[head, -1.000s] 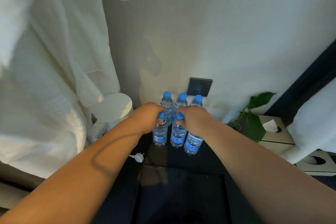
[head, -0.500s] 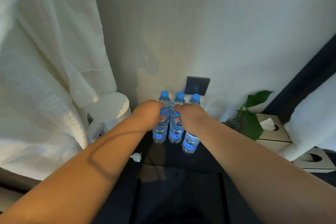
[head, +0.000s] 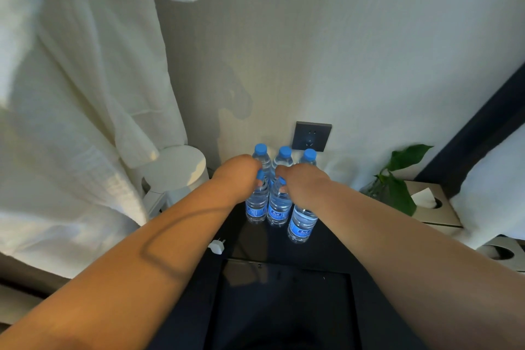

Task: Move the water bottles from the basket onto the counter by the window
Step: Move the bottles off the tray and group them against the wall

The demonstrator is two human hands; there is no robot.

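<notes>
Several clear water bottles with blue caps and blue labels stand in two rows on the dark counter (head: 326,253) against the wall. The back row (head: 285,154) stands free. My left hand (head: 237,173) is closed over the cap of the front left bottle (head: 257,206). My right hand (head: 304,185) is closed on the cap of the front middle bottle (head: 278,209) and covers the top of the front right bottle (head: 302,224). The front bottles are upright with their bases on the counter. No basket is visible.
A white robe (head: 71,122) hangs at the left above a round white lid (head: 176,165). A dark wall socket (head: 312,136) sits behind the bottles. To the right are a green plant (head: 397,182) and tissue box (head: 429,204). A white plug (head: 217,246) lies at the counter's left edge.
Both hands stay closed on the caps of the front bottles. The bottles have hardly moved; only the view has shifted slightly.
</notes>
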